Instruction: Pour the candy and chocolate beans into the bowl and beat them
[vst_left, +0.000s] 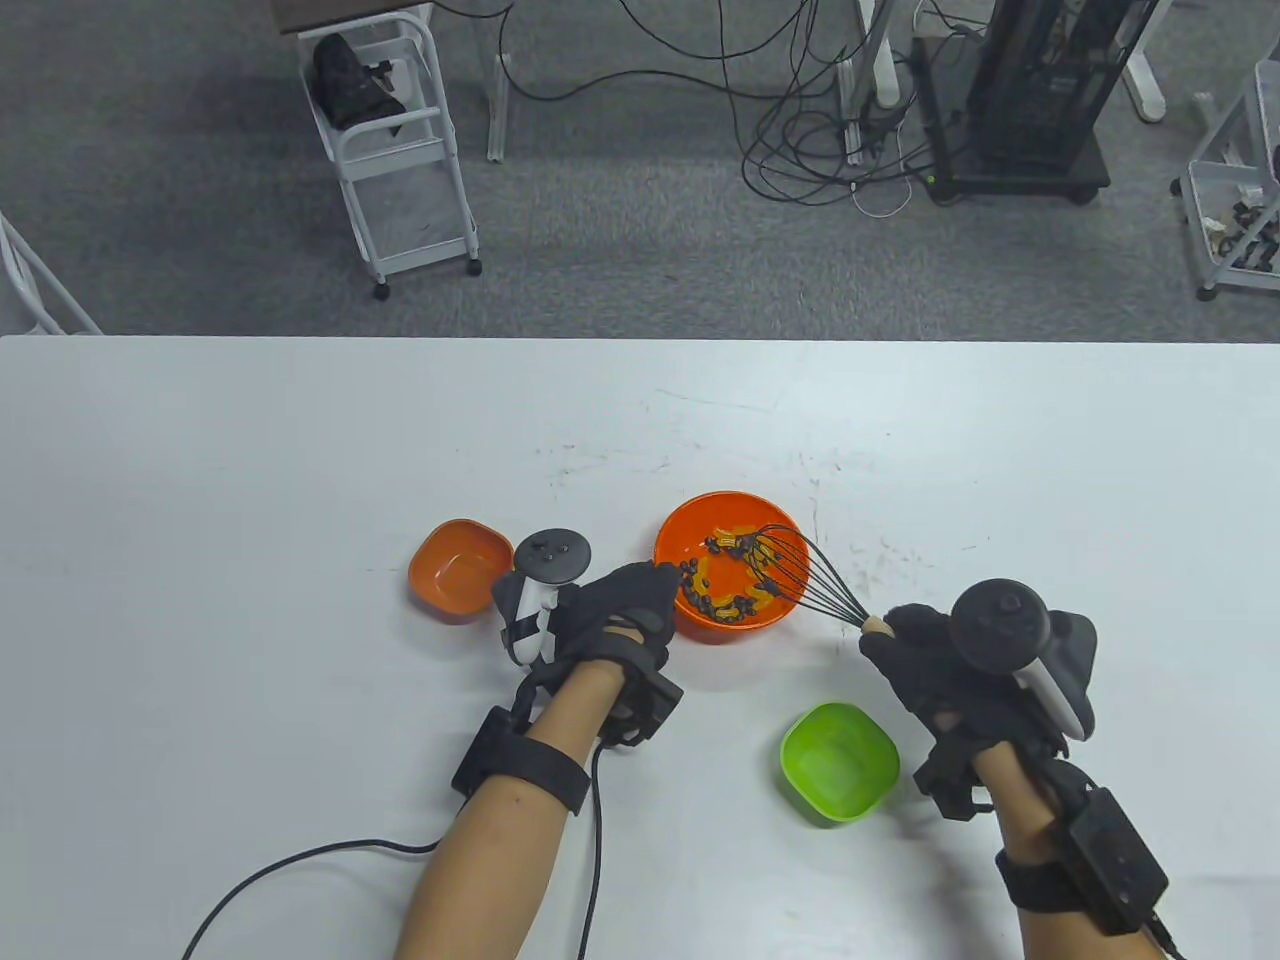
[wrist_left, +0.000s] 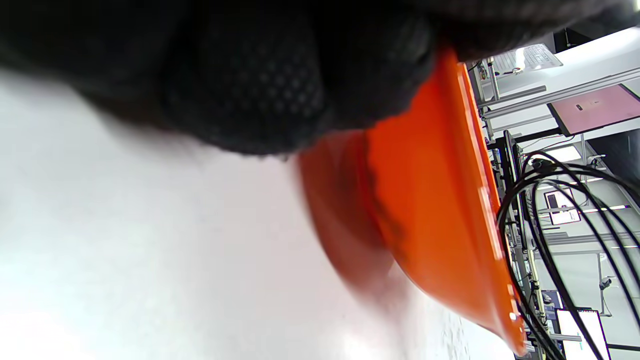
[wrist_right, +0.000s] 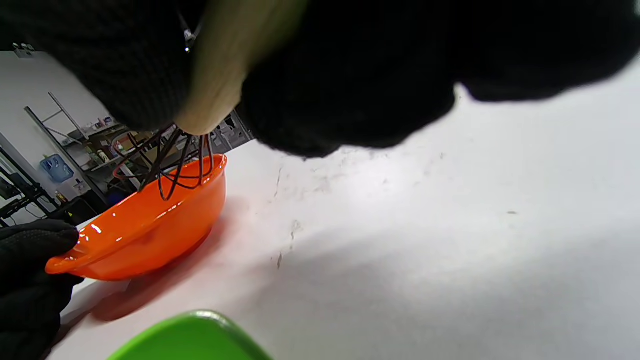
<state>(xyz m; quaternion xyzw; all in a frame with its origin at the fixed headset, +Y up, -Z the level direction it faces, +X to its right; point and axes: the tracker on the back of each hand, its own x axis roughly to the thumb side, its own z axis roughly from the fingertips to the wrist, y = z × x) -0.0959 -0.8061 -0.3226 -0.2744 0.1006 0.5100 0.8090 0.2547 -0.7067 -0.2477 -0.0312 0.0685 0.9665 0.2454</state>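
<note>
A round orange bowl (vst_left: 690, 530) in the middle of the table holds dark chocolate beans (vst_left: 705, 600) and yellow candy (vst_left: 735, 540). My left hand (vst_left: 625, 605) grips the bowl's near-left rim; the bowl's wall (wrist_left: 430, 210) fills the left wrist view under the glove. My right hand (vst_left: 925, 650) holds the wooden handle (wrist_right: 220, 80) of a black wire whisk (vst_left: 790, 575). The whisk's wires (wrist_right: 170, 160) dip into the bowl (wrist_right: 150, 225) among the sweets.
An empty orange square dish (vst_left: 455, 570) sits left of my left hand. An empty green square dish (vst_left: 838, 762) lies near the front, between my arms, its rim (wrist_right: 190, 335) showing in the right wrist view. A cable (vst_left: 300, 870) trails across the table at front left.
</note>
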